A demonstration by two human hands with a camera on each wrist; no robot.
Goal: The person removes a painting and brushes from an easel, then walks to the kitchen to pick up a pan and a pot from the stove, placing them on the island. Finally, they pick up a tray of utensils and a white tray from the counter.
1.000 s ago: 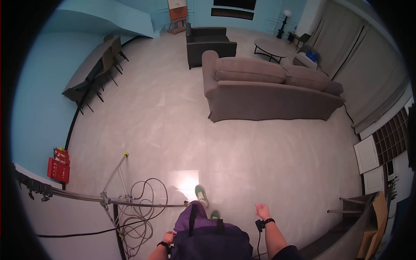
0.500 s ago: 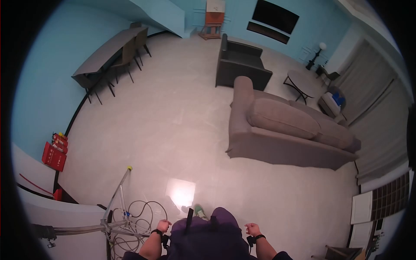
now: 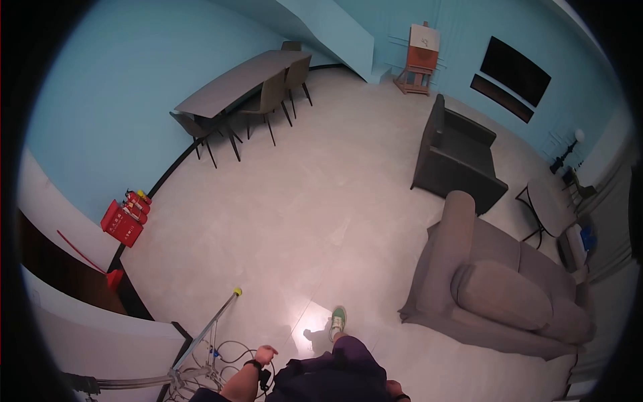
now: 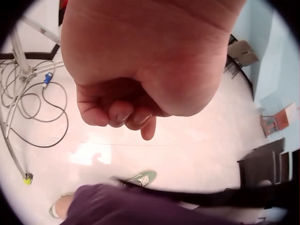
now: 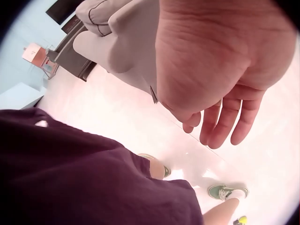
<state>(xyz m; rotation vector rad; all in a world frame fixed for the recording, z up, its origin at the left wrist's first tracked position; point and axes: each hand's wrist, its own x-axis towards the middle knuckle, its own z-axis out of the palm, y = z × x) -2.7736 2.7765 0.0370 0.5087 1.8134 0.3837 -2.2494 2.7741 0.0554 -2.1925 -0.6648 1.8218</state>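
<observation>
Two idle hands, both holding nothing | right hand (image 5: pixel 220 61) relaxed, fingers hanging, near the purple shorts (image 5: pixel 98 173) | left hand (image 4: pixel 145 65) loosely curled, closest to looped cable (image 4: pixel 67 124) + metal stand (image 4: pixel 26 74), person's left, yellow-tipped leg (image 3: pixel 205 333) slanting forward-right | sofa (image 3: pixel 502 285) further off right

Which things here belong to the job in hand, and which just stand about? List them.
Job, as far as shown: left hand, right hand; neither visibly holds anything.
Just about: stand, cable, sofa, armchair, easel, table, red box.
</observation>
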